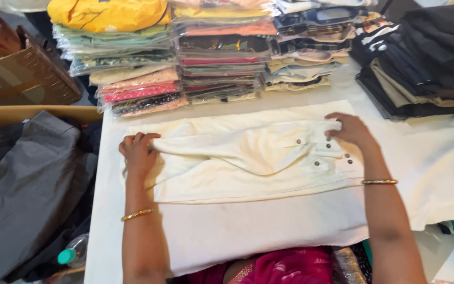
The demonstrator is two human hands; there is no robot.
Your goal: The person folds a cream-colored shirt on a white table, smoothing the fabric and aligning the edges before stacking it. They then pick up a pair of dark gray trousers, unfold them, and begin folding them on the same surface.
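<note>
A pink garment (pixel 285 265) is seen at 6 o'clock, at the near edge of the white table (pixel 237 236). A bottle with a teal cap (pixel 72 252) is seen at 8 o'clock, beside grey fabric (pixel 22 194).

The cream shirt (pixel 237 158) is laid flat at the centre of the table, partly folded, with dark buttons near its 3 o'clock end. The left hand (pixel 138 152) is placed at the shirt's 9 o'clock end; its fingers are curled and a fold of the cloth is pinched. The right hand (pixel 349 130) is rested at the 3 o'clock end; its fingers are pressed flat on the cloth near the buttons, and nothing is gripped.

Stacks of bagged garments (pixel 185 58) are located at 12 o'clock. A pile of dark clothing (pixel 426 58) is located at 2 o'clock. A cardboard box (pixel 22 73) is located at 10 o'clock.
</note>
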